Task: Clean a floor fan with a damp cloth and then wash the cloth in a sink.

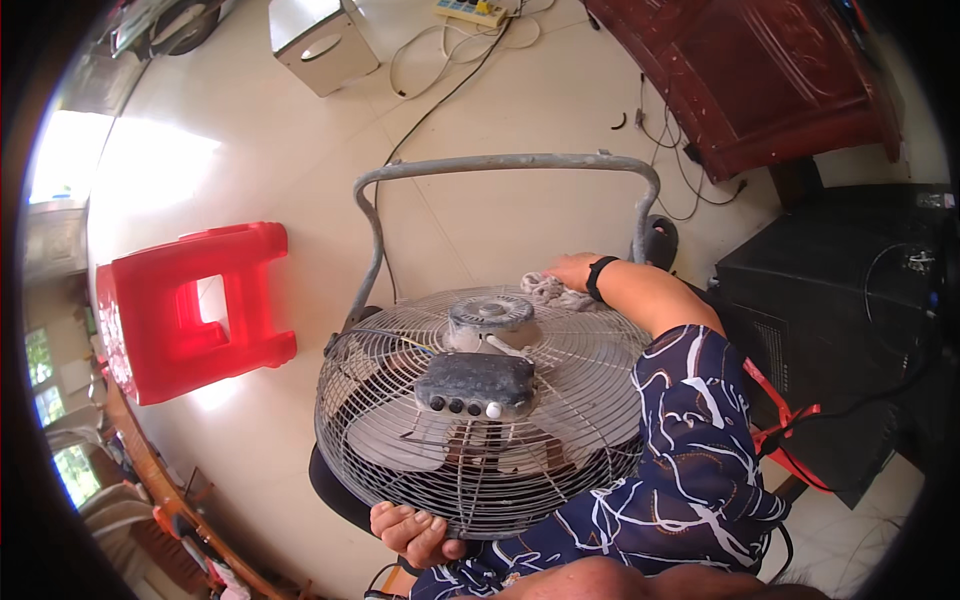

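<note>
A large floor fan with a round wire grille [480, 517] faces up before me, its back side showing. A dusty round motor housing [491, 322] sits at its centre. Below that is a grey control box [474, 381] with three black buttons and a white one. My left hand [412, 532] grips the near rim of the grille. At the far right rim, my right hand [574, 271], with a black band on the wrist, holds a crumpled knitted cloth [559, 291] against the wires. A bent tubular metal stand [510, 163] arches beyond the fan.
A red plastic stool [161, 322] lies on its side at left. Beyond are a white box-shaped stool [326, 45], a power strip [471, 10] and loose cables [442, 97]. Dark red wooden furniture [765, 82] and a black cabinet [832, 277] stand at right.
</note>
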`<action>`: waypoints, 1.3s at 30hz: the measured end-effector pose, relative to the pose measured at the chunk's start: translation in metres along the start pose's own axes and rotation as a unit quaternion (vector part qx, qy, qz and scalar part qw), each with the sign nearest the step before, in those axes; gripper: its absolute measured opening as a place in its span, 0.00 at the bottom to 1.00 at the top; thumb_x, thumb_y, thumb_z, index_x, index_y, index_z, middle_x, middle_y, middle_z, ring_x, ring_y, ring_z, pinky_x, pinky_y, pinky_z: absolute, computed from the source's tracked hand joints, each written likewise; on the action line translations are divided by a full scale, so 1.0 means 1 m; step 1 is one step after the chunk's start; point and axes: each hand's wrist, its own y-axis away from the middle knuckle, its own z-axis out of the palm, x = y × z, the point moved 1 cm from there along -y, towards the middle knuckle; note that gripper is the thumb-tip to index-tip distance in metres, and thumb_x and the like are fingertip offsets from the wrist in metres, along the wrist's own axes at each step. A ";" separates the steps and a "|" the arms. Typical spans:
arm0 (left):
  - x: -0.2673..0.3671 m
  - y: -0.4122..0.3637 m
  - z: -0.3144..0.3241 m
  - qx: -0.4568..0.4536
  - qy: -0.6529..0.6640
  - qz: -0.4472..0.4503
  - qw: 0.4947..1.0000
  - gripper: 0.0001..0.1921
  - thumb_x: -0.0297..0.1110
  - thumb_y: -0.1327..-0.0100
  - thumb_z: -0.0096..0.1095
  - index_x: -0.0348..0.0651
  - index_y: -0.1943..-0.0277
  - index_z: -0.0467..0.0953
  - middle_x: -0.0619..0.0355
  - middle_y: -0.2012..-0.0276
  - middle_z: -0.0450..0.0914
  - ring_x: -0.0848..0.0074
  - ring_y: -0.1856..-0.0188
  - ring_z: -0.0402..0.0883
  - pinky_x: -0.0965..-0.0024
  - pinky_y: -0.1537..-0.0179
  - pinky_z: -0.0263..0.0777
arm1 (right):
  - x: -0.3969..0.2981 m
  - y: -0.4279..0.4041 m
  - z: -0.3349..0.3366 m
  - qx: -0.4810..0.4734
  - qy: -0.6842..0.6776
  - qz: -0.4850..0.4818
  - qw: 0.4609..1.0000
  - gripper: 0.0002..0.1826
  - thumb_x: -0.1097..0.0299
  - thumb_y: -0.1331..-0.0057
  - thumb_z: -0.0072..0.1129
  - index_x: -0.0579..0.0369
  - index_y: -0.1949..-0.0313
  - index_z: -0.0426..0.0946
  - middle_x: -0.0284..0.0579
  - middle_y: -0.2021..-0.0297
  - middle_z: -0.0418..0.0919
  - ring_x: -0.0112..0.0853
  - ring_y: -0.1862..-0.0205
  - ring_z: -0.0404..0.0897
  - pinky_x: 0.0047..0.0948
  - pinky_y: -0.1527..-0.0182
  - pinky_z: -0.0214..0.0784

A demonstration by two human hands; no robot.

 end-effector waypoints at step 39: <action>-0.006 0.000 -0.010 -0.072 0.040 0.003 0.997 0.12 0.47 0.40 0.54 0.48 0.67 0.72 0.60 0.68 0.72 0.69 0.65 0.69 0.60 0.59 0.64 | -0.007 0.105 -0.017 0.068 -0.123 0.253 0.957 0.17 0.65 0.37 0.46 0.51 0.48 0.65 0.55 0.54 0.74 0.51 0.49 0.72 0.42 0.50 0.64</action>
